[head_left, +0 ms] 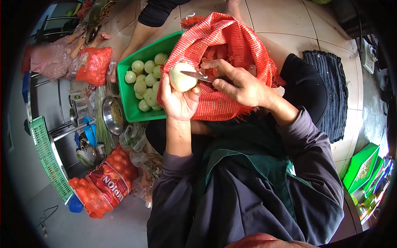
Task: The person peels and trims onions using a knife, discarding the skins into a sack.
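My left hand (178, 100) holds a peeled pale onion (182, 82) from below, with the fingers curled round it. In my right hand (244, 84) is a small knife (198, 76), its blade lying against the onion's upper side. Beneath both hands spreads a red mesh sack (215, 103), its mouth open and reddish scraps (217, 53) inside. Just left of the sack stands a green tub (124, 89) with several peeled onions (140, 87) in it. The sack hides part of the tub's right side.
Another person (51, 60) sits at the upper left beside a red bag (94, 66). A metal bowl (111, 115) and a full red net sack (109, 182) lie on the left. A dark woven mat (326, 95) is on the tiled floor at right.
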Demonstrator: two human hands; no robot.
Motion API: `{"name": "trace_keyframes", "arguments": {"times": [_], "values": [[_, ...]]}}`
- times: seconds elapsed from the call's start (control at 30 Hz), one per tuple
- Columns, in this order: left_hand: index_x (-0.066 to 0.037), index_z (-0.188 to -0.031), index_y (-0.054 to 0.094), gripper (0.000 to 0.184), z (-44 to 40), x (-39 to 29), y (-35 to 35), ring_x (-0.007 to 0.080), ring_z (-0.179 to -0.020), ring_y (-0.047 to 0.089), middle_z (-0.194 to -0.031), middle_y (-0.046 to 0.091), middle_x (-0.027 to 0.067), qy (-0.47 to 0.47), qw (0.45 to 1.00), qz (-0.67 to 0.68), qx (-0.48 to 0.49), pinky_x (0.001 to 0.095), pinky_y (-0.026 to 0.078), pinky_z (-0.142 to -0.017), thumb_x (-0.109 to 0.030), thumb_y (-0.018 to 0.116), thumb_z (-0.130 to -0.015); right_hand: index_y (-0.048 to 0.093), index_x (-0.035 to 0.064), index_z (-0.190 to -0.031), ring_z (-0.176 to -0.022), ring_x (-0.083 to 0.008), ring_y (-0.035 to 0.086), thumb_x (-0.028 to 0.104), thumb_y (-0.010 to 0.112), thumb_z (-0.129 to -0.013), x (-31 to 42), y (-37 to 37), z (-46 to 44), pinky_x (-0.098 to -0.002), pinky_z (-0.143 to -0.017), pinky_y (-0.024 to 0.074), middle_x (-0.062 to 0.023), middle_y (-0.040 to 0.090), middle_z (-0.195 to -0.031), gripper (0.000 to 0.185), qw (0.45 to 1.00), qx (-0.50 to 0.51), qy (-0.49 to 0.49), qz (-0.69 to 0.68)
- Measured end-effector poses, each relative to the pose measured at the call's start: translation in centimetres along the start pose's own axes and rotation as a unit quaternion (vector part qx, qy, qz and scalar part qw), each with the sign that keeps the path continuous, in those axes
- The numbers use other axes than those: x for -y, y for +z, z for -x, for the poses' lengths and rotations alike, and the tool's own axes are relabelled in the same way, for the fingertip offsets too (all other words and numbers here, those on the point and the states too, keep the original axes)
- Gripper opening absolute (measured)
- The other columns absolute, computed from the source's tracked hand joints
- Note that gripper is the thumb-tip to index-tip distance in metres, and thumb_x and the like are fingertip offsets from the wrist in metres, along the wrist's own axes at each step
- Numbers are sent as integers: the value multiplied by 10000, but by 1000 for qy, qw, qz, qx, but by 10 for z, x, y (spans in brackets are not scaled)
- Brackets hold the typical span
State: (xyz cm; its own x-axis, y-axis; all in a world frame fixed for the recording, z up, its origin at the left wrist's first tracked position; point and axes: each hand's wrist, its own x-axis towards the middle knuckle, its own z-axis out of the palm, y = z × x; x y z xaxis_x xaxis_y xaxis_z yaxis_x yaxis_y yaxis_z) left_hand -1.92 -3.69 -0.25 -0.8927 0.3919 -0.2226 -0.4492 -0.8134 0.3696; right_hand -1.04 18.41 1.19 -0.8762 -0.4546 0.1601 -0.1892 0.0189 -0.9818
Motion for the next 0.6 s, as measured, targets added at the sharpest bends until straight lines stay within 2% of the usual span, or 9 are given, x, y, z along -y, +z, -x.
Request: {"name": "trace_keyframes", "arguments": {"times": [0.07,0.17,0.27,0.37,0.47,0.57,0.6], "values": [[-52,-1271,511,508,-1,3,12,306,-1039,616,-1229,584,182,-6,1000,-11,-13,403,564,-733,-459,404,-986,419,66,-1294,-933,-321,653,134,537,-959,5,2,1,-394,-811,495,-169,624,-972,362,1000,10,1,-3],[-57,-1269,515,538,-2,4,10,338,-1050,607,-1225,585,192,-6,1000,5,-11,433,561,-763,-492,379,-984,380,32,-1363,-760,-206,550,131,510,-967,1,4,1,-355,-754,447,-91,540,-812,428,1000,17,7,-17],[-68,-1283,510,554,-2,5,9,339,-1064,599,-1247,573,197,8,999,-2,-45,452,550,-809,-512,384,-977,391,30,-1335,-816,-212,579,128,501,-973,-14,10,0,-360,-767,454,-107,571,-858,391,999,-13,-47,-21],[-73,-1285,515,571,2,9,22,328,-1078,593,-1265,565,198,18,997,-32,-74,458,538,-848,-534,402,-966,420,36,-1263,-971,-348,644,131,526,-961,4,2,1,-411,-838,491,-207,623,-1001,334,997,63,20,-30],[-62,-1336,490,591,-2,4,2,363,-1171,529,-1372,464,235,-6,999,12,30,552,475,-936,-517,382,-974,415,26,-1269,-1014,-372,633,130,525,-958,-8,14,2,-422,-855,490,-224,624,-1054,345,998,36,-35,-28],[-57,-1319,500,585,-1,7,12,364,-1142,544,-1341,494,222,2,1000,13,-17,549,493,-909,-515,392,-973,412,24,-1275,-1051,-390,617,131,520,-959,-5,15,2,-436,-872,487,-235,620,-1096,351,998,42,-39,-22],[-55,-1310,501,575,-1,8,10,351,-1127,557,-1309,521,211,13,1000,1,-15,521,505,-896,-510,400,-972,412,24,-1277,-1045,-385,619,131,518,-959,-6,15,2,-432,-870,486,-231,621,-1092,352,998,34,-45,-21]]}}
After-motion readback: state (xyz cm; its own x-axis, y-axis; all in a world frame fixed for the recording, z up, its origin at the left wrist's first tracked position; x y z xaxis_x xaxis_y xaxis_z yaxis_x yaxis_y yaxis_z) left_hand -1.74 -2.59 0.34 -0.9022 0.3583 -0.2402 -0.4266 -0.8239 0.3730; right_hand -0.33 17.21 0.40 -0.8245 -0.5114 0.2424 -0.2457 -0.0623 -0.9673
